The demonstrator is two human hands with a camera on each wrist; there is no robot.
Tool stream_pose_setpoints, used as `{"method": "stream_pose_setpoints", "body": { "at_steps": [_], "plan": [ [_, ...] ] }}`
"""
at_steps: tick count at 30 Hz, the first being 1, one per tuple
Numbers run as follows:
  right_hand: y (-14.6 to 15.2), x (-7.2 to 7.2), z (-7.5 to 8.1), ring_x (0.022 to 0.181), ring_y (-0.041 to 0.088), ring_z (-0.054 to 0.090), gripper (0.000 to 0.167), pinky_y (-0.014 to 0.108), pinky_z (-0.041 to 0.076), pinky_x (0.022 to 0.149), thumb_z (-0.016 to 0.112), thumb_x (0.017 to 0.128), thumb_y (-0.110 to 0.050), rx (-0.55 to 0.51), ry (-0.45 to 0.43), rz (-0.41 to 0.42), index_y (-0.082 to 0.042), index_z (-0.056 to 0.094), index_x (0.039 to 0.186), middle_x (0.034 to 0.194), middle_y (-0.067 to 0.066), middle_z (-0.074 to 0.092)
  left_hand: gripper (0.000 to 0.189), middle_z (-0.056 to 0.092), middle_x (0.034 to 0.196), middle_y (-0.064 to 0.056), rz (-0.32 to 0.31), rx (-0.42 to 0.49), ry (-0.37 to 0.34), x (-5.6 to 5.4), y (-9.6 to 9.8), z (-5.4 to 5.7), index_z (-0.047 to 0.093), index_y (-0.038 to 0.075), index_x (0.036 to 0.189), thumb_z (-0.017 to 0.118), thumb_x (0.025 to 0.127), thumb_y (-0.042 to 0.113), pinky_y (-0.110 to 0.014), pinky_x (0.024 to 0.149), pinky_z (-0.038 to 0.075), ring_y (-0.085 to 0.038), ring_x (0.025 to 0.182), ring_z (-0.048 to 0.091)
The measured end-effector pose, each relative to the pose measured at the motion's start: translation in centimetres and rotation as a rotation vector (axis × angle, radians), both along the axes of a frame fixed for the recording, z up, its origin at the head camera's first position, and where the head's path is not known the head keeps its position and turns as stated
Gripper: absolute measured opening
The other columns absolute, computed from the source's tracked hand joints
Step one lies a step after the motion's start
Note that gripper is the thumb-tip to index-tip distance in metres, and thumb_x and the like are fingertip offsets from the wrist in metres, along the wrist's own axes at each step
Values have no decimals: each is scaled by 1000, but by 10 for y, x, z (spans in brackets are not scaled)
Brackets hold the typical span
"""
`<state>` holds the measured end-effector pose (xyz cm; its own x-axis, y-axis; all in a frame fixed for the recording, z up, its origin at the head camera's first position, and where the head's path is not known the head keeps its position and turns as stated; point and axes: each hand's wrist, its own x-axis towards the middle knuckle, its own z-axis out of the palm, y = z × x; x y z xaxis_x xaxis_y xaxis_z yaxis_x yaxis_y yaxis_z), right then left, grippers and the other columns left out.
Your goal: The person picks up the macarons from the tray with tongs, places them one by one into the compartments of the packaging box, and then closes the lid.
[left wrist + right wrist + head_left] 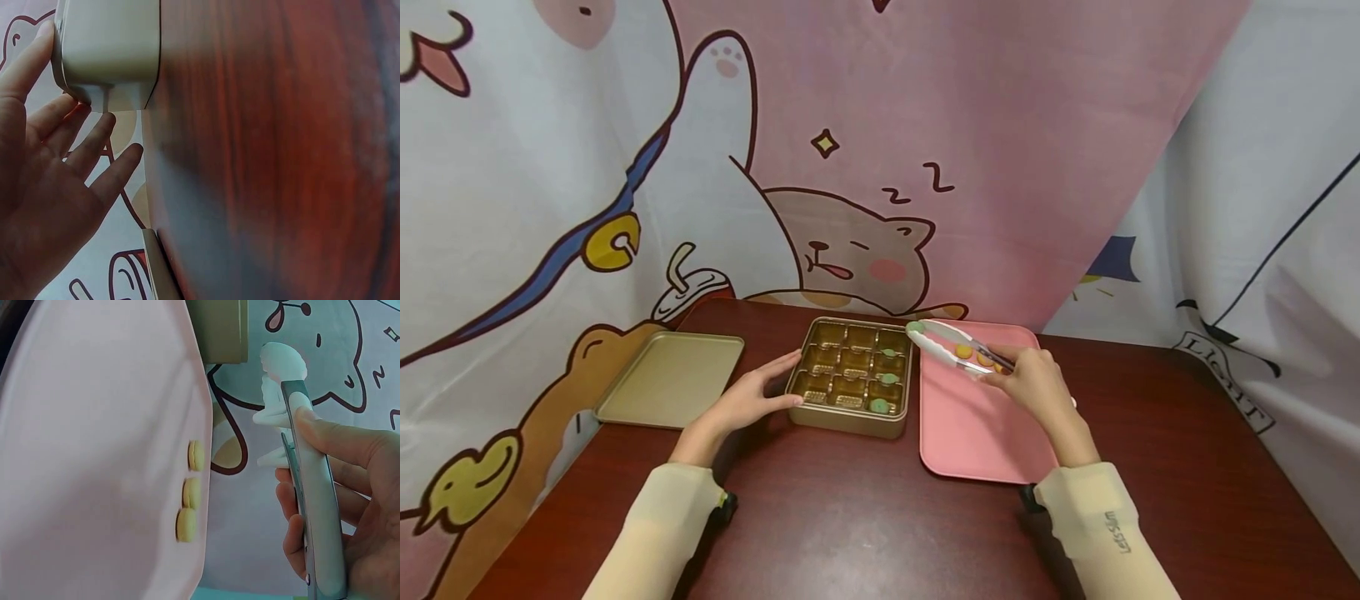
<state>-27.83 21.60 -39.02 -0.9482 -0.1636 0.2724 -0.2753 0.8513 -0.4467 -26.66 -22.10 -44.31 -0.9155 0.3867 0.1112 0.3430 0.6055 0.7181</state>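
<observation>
The left hand (751, 402) lies spread against the box (850, 422), whose right column holds three green macarons (889, 379). The right hand (1036, 382) grips tongs (317, 481), another macaron (916, 327) at their tips near the box; yellow macarons (192, 493) lie on the tray (985, 442).

Seven macarons (880, 406) — one box (847, 422), one tongs (320, 506)

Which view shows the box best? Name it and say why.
Head view: it looks down into the open box, so inside and front show. Both wrist views catch only part of its outside, cut off at the edge.
</observation>
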Motion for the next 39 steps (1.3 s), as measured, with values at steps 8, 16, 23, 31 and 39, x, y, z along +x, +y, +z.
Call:
{"method": "stream_pose_setpoints", "body": {
  "at_steps": [8,16,23,31,39],
  "plan": [
    [-11,-4,1,103,38,66,50,56,49,87,85,79,-21,-15,22,26,-5,71,125,117,20,72,80,29,163,-16,-1,-1,-1,-1,0,1,34,4,155,74,91,29,-61,117,29,-38,150,27],
    [-27,-8,2,66,19,50,47,32,39,61,85,78,-22,-16,10,55,-6,73,121,72,6,66,80,30,164,-12,5,0,-7,0,0,0,35,5,155,74,90,30,-61,117,27,-38,151,27],
    [-40,-9,4,58,16,42,48,29,34,56,85,78,-27,-3,13,54,-10,73,121,60,-1,53,80,28,164,-14,-2,-4,-8,-1,-1,-1,34,6,156,73,91,31,-62,117,28,-38,151,26],
    [-50,-10,3,59,17,46,50,31,37,58,85,78,-26,1,11,75,-9,72,123,63,1,60,79,29,164,-12,-1,-9,0,-1,-1,0,35,5,155,73,91,31,-61,117,28,-37,151,27],
    [-59,-10,3,67,19,56,52,42,47,65,84,78,-26,11,4,99,-11,71,126,84,8,75,80,29,164,-14,-3,-4,2,-1,0,0,34,5,155,73,91,31,-61,117,28,-38,151,27]
  ]
}}
